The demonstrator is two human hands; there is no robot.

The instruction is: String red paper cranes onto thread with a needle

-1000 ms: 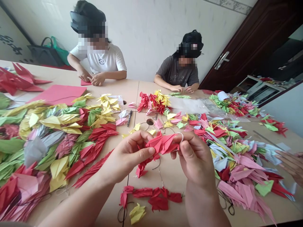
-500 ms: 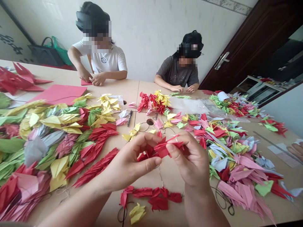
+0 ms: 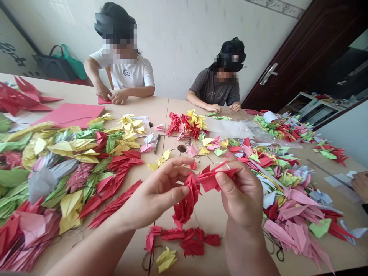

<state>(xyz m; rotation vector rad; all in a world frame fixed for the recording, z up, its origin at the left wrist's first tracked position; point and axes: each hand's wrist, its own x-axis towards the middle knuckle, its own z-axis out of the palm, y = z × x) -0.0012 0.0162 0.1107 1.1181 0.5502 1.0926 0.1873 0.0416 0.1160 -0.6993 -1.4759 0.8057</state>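
- A long table (image 3: 135,255) lies heaped with folded paper cranes (image 3: 66,153) in many colours.
- A strand of red paper cranes (image 3: 186,205) hangs above the table, between the hands.
- The left hand (image 3: 156,191) pinches the strand with curled fingers.
- The right hand (image 3: 240,195) grips the strand's top end between thumb and fingers.

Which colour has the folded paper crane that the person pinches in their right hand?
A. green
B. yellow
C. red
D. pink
C. The folded paper crane pinched between the fingers of the right hand is clearly red.
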